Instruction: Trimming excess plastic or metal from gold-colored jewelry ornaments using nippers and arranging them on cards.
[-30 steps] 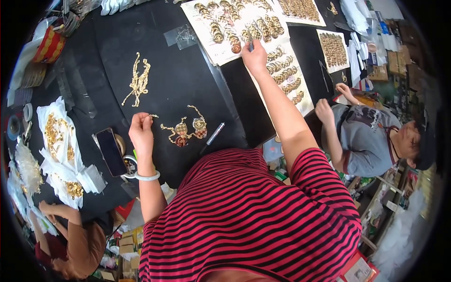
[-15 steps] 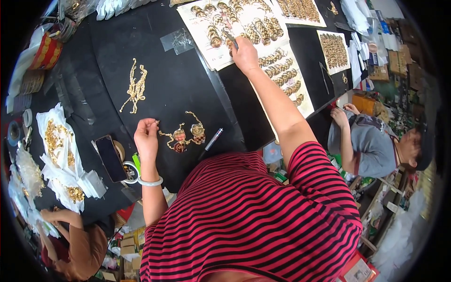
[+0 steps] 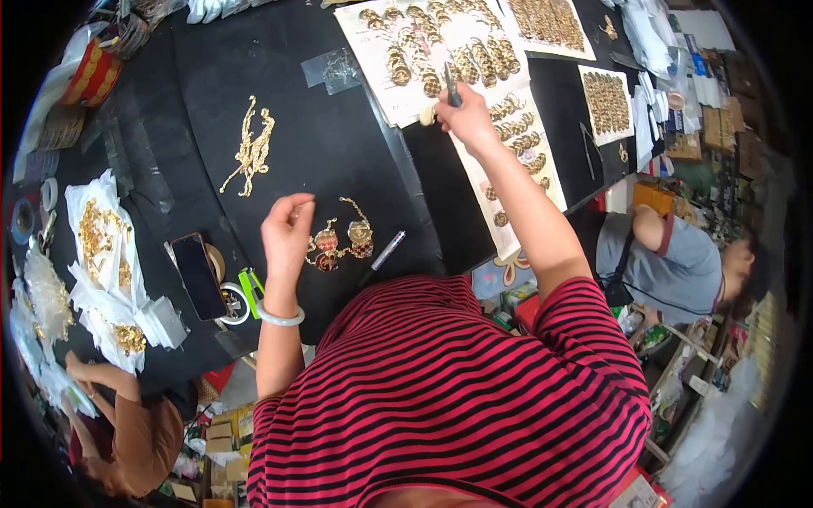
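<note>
My left hand is over the black table, thumb and fingers pressed together. What it pinches, if anything, is hidden. Just beside it lies a gold chain with round coloured pendants, partly behind the hand. A slim, dark pointed tool is gripped in my right hand at the near edge of a white card covered with rows of round gold pieces. By the fingertips of that hand is a pale gold round piece; whether they hold it is unclear.
Farther left lie loose gold chains. A marker pen, a phone and a tape roll are near me. White plastic with gold chains sits at far left. Tweezers lie right. Two other people sit nearby.
My right hand has drawn back from among the card's gold pieces to its near edge, a pale gold piece now by its fingers. My left hand has moved up and right, over the pendant chain.
</note>
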A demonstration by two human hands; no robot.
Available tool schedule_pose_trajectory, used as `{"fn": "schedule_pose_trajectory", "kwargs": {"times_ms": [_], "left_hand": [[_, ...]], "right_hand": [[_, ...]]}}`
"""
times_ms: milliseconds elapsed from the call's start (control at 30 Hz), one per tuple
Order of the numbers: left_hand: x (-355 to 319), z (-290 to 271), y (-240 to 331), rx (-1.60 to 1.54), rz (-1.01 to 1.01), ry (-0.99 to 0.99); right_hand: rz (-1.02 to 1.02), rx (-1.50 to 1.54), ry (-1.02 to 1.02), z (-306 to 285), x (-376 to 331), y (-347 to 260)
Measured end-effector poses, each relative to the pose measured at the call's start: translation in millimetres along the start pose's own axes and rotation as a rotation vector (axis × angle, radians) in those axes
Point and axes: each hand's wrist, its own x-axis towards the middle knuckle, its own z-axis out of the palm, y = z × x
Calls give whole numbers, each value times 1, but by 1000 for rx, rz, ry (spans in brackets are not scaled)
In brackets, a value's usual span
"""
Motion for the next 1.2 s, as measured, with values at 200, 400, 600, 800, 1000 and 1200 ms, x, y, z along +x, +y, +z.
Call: {"fn": "schedule_pose_trajectory", "kwargs": {"times_ms": [200, 400, 600, 800, 1000, 1200], "left_hand": [[-20, 37, 91, 282, 365, 9], [-25, 34, 81, 427, 666, 102], [-38, 1, 70, -99, 17, -253], [-45, -8, 65, -587, -55, -430], [-52, -25, 75, -446, -78, -277], [-46, -50, 78, 67, 218, -66]], "right_hand": [[221, 411, -288, 44, -76, -34], [327, 521, -482, 66, -116, -47], [-142, 172, -532, 65, -141, -59], [-662, -28, -531, 70, -157, -67], [-739, -8, -459, 64, -158, -70], [-687, -34, -504, 66, -162, -77]]}}
